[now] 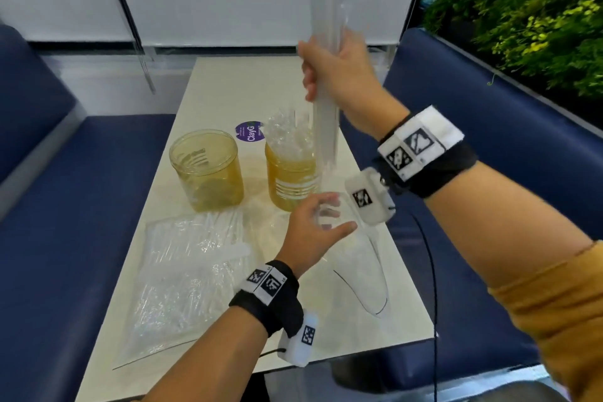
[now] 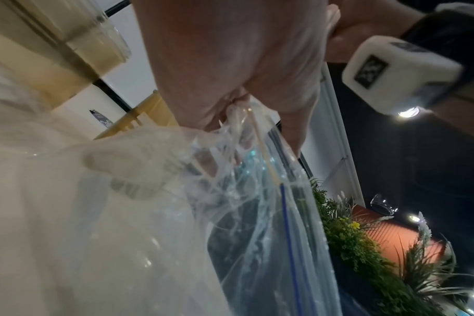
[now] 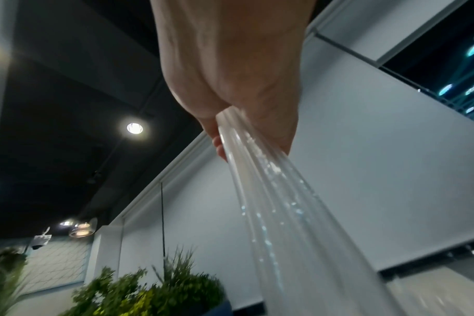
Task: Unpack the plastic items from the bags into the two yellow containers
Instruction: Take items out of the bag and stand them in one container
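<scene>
Right hand (image 1: 339,72) fingers wrapped round a bundle of clear plastic straws (image 1: 324,127) raised upright above the bench (image 1: 375,271), left hand (image 1: 313,225) pinching an emptying bag (image 2: 257,213) just beside the right yellow container (image 1: 290,179), full bag (image 1: 182,274) near the left yellow container (image 1: 207,170)

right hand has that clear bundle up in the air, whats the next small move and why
Probably lower the clear bundle that the right hand grips into the left yellow container. That one looks nearly empty, while the right yellow container is already crammed. The left hand pinches the clear bag below, so the bundle seems free of it.
</scene>
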### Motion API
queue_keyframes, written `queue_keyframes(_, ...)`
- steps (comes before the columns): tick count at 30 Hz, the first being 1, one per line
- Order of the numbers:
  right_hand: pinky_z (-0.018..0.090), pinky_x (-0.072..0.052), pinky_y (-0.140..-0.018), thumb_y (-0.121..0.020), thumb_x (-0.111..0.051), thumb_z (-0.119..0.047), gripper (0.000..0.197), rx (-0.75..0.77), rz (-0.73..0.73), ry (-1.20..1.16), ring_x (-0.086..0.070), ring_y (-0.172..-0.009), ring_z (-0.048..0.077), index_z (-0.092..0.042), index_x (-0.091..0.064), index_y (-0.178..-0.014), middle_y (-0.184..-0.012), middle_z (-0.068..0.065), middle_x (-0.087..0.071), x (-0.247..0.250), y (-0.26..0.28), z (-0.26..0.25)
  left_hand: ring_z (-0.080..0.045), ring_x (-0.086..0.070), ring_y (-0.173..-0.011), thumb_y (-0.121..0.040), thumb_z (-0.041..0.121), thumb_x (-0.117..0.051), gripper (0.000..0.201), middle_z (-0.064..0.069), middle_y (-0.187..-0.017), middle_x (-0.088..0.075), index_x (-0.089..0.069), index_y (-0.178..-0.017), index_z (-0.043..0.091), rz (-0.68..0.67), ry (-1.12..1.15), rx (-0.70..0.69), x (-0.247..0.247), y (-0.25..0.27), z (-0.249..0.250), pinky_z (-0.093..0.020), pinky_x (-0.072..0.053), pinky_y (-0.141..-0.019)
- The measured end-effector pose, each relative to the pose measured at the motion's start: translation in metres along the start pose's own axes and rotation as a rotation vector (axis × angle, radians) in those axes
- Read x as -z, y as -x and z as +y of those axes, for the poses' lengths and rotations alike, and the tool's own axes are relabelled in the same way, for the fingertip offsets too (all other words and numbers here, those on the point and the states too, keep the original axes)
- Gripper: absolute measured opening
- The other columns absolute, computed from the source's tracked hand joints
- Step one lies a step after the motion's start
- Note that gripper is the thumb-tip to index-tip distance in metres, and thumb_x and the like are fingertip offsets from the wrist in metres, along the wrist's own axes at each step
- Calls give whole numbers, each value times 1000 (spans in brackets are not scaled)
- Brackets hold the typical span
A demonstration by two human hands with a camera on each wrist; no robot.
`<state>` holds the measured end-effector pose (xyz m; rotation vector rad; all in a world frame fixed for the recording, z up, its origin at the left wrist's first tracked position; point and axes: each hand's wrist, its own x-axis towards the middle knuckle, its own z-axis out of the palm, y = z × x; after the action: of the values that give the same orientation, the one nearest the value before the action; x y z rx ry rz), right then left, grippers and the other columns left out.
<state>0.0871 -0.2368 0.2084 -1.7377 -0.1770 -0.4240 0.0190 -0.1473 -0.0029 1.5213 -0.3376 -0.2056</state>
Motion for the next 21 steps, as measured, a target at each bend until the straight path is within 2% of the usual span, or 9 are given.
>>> queue_keyframes(2, 33, -50, -51, -96, -61, -9, 10, 59, 65, -59, -51, -50, 17, -4, -52, -95, -62, 5, -54, -2, -26, -6, -7, -68, -96, -77, 9, -86, 45, 3, -113, -67, -64, -112, 28, -13, -2, 12, 1, 1, -3, -55, -57, -92)
queue_keyframes(4, 35, -51, -56, -95, -62, -8, 12, 109, 92, -101, -53, -53, 17, -7, -51, -91, -65, 5, -54, -7, -47, -3, -7, -68, -95, -77, 8, -86, 44, 5, -113, -67, -65, -114, 21, -23, -6, 13, 4, 1, -5, -56, -58, -91)
queue_keyframes(7, 29, -51, -60, -96, -64, -10, 14, 124, 81, -100, -53, -57, 13, -11, -51, -92, -71, 4, -53, -17, -71, 17, -16, -70, -100, -79, 9, -85, 42, 2, -119, -70, -67, -116, 15, -34, -2, 31, 9, 0, -6, -54, -58, -92)
queue_keyframes(12, 26, -55, -69, -97, -64, -21, 13, -3, 25, 25, -58, -66, 12, -14, -53, -101, -78, 1, -57, -32, -83, 77, -22, -70, -105, -80, 7, -83, 38, -1, -121, -69, -68, -107, 29, -79, 22, 61, 13, 3, -6, -46, -59, -94)
queue_keyframes(18, 28, -51, -80, -99, -60, -29, 20, -142, 9, 41, -65, -80, 14, -12, -53, -108, -84, 3, -65, -35, -80, 123, -21, -70, -104, -81, 6, -82, 40, -4, -117, -69, -67, -117, 15, -89, 49, 68, 18, 4, -12, -23, -58, -81)
queue_keyframes(21, 26, -50, -80, -98, -62, -27, 17, -195, -60, 80, -66, -87, 18, -13, -54, -105, -90, 7, -68, -35, -76, 138, -18, -70, -104, -81, 7, -83, 40, 3, -113, -70, -67, -118, 12, -88, 63, 81, 17, 3, -14, -25, -59, -82)
